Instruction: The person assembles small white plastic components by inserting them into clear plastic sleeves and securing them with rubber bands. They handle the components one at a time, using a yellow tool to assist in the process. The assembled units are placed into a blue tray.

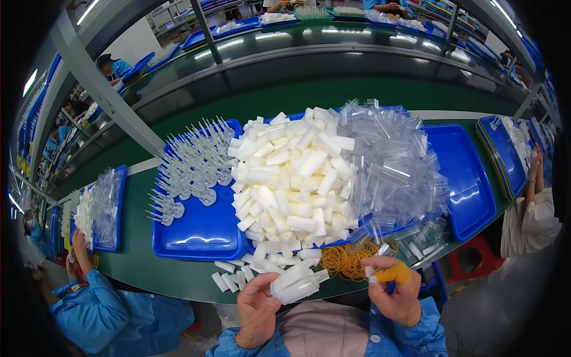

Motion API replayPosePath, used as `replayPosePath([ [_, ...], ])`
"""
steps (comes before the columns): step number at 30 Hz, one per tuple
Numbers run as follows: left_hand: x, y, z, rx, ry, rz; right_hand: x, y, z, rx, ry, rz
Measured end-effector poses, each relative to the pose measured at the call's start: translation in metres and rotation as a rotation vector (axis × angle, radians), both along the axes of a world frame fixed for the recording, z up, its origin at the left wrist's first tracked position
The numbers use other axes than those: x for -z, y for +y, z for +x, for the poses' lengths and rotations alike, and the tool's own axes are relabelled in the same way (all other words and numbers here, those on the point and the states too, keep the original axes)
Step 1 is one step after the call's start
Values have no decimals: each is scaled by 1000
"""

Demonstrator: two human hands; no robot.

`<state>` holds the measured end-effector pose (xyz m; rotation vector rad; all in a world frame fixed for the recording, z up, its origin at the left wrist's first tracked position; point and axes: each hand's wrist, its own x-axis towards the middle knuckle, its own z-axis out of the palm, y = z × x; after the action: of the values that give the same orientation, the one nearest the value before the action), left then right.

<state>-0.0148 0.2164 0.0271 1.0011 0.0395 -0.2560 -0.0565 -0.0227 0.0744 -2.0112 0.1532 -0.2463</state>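
In front of my body, my left hand (257, 314) is closed around a small bundle of clear plastic tubes (295, 284) with white pieces inside. To its right, my right hand (397, 294) has an orange finger cot (394, 273) on one finger. Its fingertips pinch a small white foam piece (370, 274), mostly hidden. Between and beyond the hands lies a heap of yellow-orange rubber bands (345, 262). Just past my left hand, loose white foam cylinders (229, 281) lie on the green table, below a large heap of the same foam cylinders (285, 178).
Right of the foam is a pile of clear tubes (395, 172), then a blue tray (461, 178). A left blue tray (196, 238) holds stemmed translucent parts (193, 157). Co-workers sit at both sides, one in a blue coat (113, 303). A grey post (107, 89) rises behind the left tray.
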Motion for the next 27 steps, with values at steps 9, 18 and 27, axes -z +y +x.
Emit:
replayPosePath([
  [9,-2,-4,0,1,-9,-20,10,-13,4,-91,-13,796],
  [18,-6,-7,1,9,-20,-44,17,-22,-3,-25,-20,967],
  [27,-4,-7,1,24,-14,-38,9,-5,7,97,-85,834],
])
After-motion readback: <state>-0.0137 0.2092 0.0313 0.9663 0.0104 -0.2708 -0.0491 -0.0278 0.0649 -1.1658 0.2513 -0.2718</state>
